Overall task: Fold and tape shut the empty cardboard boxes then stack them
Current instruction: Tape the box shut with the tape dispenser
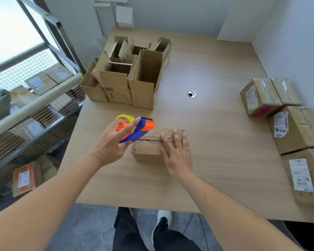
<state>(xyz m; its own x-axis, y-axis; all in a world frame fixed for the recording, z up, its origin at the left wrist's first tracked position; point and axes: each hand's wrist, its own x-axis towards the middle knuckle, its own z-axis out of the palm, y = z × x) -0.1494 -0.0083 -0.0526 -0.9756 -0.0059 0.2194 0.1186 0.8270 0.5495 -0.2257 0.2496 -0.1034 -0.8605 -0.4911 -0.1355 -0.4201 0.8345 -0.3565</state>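
Black trousers [134, 232] and a black-and-white shoe [162, 221] stand on grey floor tiles at the bottom edge, nearest the camera, with two bare forearms reaching up from the lower corners toward the wooden table [216, 160]. Far left, a wire-mesh shelving rack [34, 113] carries labelled parcels on several levels. Just right of it, at the table's back left, a cluster of open cardboard boxes [127, 77] stands with flaps upright, the boxes touching one another. In front of them the left hand [112, 144] holds a blue-and-orange tape dispenser [137, 129] with a yellowish roll of tape [124, 117]; the thumb is underneath it and the extended fingers lie along its side, so the grip looks loose. The dispenser's front end sits at the top left corner of a small cardboard box [147, 151], which rests near the table's front edge, its top flaps folded down. The right hand [176, 153] lies flat on the right part of that box's top, fingers straight and spread, pressing the flaps. Farther right, a round metal grommet [192, 94] is set in the tabletop. Along the right edge, taped and labelled boxes [288, 124] sit in a row, touching.
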